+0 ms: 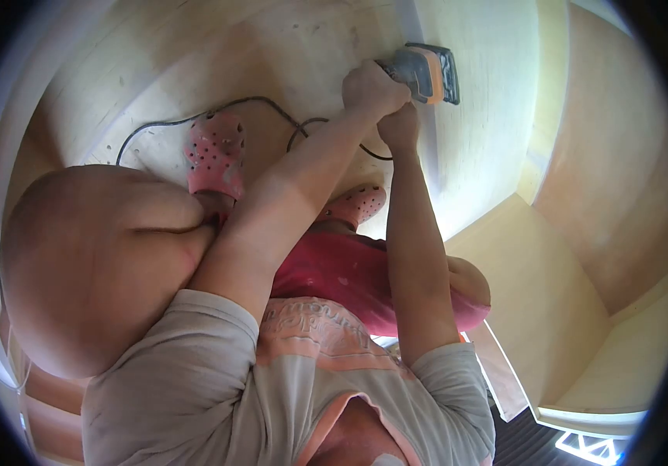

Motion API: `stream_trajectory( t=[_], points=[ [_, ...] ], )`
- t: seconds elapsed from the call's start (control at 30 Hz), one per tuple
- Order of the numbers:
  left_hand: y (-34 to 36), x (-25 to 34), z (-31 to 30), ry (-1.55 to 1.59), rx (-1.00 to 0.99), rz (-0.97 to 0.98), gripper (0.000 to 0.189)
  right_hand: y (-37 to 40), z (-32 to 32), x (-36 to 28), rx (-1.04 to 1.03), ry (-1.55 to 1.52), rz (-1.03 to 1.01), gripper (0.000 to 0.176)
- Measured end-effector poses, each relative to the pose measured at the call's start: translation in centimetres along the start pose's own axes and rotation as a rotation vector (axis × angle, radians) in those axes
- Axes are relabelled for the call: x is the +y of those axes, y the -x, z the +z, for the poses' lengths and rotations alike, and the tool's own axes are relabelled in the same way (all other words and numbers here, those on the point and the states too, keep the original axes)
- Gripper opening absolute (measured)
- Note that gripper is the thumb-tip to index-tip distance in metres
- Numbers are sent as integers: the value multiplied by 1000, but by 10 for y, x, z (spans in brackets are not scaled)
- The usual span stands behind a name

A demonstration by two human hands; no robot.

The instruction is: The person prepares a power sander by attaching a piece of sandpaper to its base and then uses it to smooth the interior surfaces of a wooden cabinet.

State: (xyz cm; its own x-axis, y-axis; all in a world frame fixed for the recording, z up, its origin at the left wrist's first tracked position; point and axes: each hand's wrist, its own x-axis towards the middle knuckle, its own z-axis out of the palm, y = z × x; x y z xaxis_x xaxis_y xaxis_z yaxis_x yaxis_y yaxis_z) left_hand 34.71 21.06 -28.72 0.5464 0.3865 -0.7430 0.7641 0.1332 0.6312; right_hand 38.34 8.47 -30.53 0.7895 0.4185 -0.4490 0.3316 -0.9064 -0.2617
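Note:
A grey and orange power sander (418, 74) with a black pad is against the pale wooden panel (489, 101) at upper right. My left hand (375, 90) is closed around the rear of its body. Close below, my right hand (400, 127) is also closed at the sander, pressed near my left one; the fingers are partly hidden. A black cord (260, 99) loops behind my hands and over the floor.
I am crouching on a wooden floor (287, 39) in pink perforated clogs (217, 151). Wooden panels (613, 147) rise at the right, with a box-like wooden compartment (536, 287) below them. A dark ridged surface (536, 435) shows at lower right.

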Motion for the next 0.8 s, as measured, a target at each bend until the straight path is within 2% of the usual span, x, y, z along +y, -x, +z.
stream_trajectory(
  t=[0.1, 0.17, 0.3, 0.37, 0.5, 0.57, 0.63, 0.7, 0.73, 0.8],
  points=[
    [-11, 5, -19, 28, -10, -32, 45, -11, 6, -17, 64, -124, -12, 36],
    [-16, 6, -28, 56, -123, -63, 43, -13, 5, -26, 104, -79, -36, 36],
    [-13, -3, -21, 55, -154, -72, 43, -8, 13, -13, 100, -75, -3, 37],
    [-9, -5, -10, 30, -122, -65, 42, 1, 5, -12, 8, 56, 101, 38],
    [-12, -1, -17, -22, -143, -60, 42, -3, 12, -9, 47, -50, 91, 37],
    [-23, 3, -24, 163, -47, -79, 28, -23, 22, -6, 137, -12, -92, 37],
    [-28, 8, -40, 266, -120, -99, 32, -31, 23, -27, 186, -137, -43, 39],
    [-57, -5, -27, 301, -63, -89, 38, -52, 36, -20, 48, 48, 31, 39],
    [-42, 7, -31, 279, -83, -85, 38, -46, 29, -27, 56, 37, 57, 39],
    [-14, 27, -44, 355, 34, -24, 25, -36, 13, -38, -10, -11, 132, 40]
  ],
)
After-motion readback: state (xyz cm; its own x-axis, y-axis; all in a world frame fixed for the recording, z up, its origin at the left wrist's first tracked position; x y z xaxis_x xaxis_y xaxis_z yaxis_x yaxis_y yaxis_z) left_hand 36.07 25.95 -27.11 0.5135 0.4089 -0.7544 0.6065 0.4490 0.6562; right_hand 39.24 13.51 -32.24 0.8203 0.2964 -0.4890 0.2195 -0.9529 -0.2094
